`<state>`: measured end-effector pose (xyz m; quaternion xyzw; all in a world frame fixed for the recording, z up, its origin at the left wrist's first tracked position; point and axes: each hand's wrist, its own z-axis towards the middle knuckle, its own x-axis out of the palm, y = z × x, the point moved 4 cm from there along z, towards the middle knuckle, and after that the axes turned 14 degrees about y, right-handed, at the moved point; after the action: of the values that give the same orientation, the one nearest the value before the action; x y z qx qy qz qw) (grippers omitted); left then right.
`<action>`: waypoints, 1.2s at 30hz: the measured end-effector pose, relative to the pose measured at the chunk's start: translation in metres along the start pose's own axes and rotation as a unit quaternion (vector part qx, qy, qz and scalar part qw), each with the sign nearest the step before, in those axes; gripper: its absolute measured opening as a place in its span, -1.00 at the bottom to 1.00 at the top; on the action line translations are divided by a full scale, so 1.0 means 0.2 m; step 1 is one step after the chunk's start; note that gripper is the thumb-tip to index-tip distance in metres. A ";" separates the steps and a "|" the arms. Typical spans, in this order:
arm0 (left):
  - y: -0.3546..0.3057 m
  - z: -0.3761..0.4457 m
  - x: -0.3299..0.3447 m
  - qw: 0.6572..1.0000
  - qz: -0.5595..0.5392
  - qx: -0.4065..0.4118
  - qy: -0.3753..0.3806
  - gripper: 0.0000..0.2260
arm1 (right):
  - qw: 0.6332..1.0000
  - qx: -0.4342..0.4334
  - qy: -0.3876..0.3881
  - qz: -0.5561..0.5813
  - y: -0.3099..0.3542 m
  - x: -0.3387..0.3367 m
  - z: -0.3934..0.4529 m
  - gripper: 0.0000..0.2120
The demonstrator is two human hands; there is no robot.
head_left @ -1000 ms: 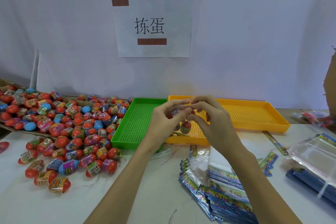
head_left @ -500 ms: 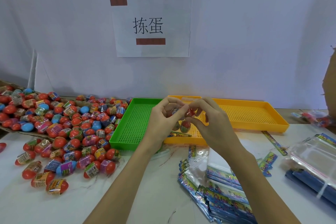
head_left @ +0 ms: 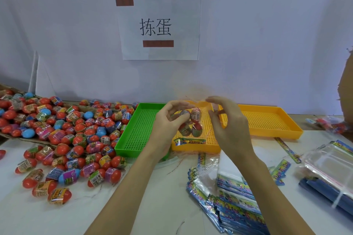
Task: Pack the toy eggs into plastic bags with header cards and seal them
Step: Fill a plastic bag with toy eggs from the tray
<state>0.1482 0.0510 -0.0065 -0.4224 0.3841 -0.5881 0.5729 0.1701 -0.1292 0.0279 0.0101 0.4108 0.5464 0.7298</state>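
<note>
In the middle of the frame my left hand (head_left: 170, 118) curls round the clear bag (head_left: 191, 122), which has toy eggs (head_left: 194, 115) inside and its header card (head_left: 190, 141) hanging at the bottom. My right hand (head_left: 227, 120) pinches the bag's top edge, I think; it is blurry. I should press the flap flat, slowly, so no egg slips out.

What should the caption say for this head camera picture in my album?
Two hands, left hand and right hand, hold a clear bag of toy eggs above the yellow tray.
</note>
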 end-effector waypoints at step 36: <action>0.02 0.00 0.00 0.975 -0.198 -0.095 -0.035 -0.81 | 0.887 0.270 0.050 0.370 -0.14 0.01 -0.03 -0.79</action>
<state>0.1493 0.0508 -0.0100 -0.5626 0.3270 -0.6356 0.4153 0.1897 -0.1412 0.0097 0.3312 0.5449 0.6445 0.4219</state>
